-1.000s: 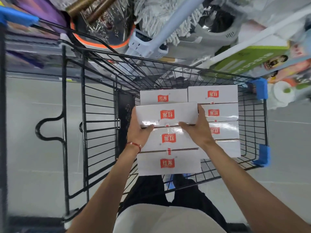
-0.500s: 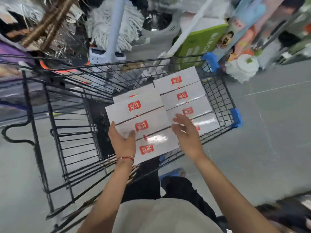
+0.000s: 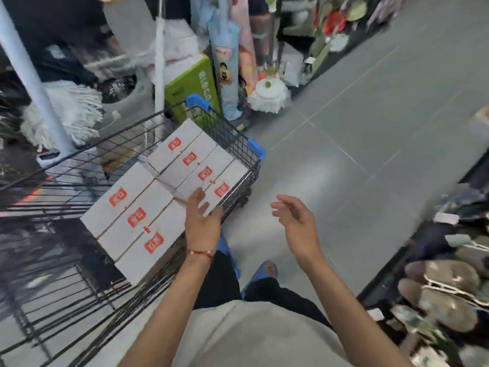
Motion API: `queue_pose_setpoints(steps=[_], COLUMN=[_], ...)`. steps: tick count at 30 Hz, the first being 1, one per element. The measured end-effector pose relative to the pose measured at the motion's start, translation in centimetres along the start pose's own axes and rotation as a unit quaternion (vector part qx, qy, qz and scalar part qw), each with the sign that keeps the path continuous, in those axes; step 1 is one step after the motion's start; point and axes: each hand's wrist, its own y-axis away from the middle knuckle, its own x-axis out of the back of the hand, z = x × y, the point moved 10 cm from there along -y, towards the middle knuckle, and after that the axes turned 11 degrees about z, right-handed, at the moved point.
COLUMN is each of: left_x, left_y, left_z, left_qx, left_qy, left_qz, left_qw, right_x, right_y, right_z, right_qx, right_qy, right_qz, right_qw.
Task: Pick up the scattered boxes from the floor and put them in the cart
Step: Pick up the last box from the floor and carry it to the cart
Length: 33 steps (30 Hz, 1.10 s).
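Both hands have come off the stack since half a second ago. The right hand (image 3: 296, 223), which lay flat on the boxes then, now hangs over the smooth grey tiled floor (image 3: 370, 154) to the right of the cart, fingers loosely spread, slightly bent and holding nothing. The left hand (image 3: 202, 223), with a thin red string bracelet (image 3: 200, 252) at its wrist, is also open and relaxed. It sits over the near right corner of the load, and I cannot tell whether it touches the cardboard.

The white rectangular cardboard boxes with red labels (image 3: 132, 186) lie flat inside the black wire shopping cart (image 3: 227, 131) in two rows side by side, their long edges touching. Three show in the left row and four in the right, which reaches the cart's right wall. Blue plastic guards (image 3: 256, 149) cap the cart's right corners.

Past the far rim stand shaggy white string mop heads (image 3: 68, 112) and a glossy green carton (image 3: 193, 86). The view has swung right, so the cart now sits lower left.
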Motion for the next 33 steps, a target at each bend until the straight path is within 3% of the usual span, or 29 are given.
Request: queue_pose_setpoints(steps=[9,16,26,33], left_x=[-16.3,-29.4,-50.7,-65.1], left_y=[5.5,7.1,7.5,8.8], left_z=[5.2,7.0,12.9,19.1], left_qx=[-0.099,-0.116,-0.101,-0.150], left_qy=[-0.088,-0.140,-0.178,-0.206], left_qz=[-0.202,-0.300,-0.420,-0.491], left_qw=[0.970,0.936,0.884,0.833], right_x=[14.0,22.6,31.6,38.3], right_y=[-3.7,-9.3,-23.9,-32.5], right_z=[0.2,1.4,-4.2,-8.6], right_qx=[-0.044,-0.088,-0.119,-0.123], right_qy=[-0.094,-0.137,-0.142,-0.179], right_qz=[0.169,0.257,0.326,0.380], right_qw=[0.980,0.953,0.927,0.899])
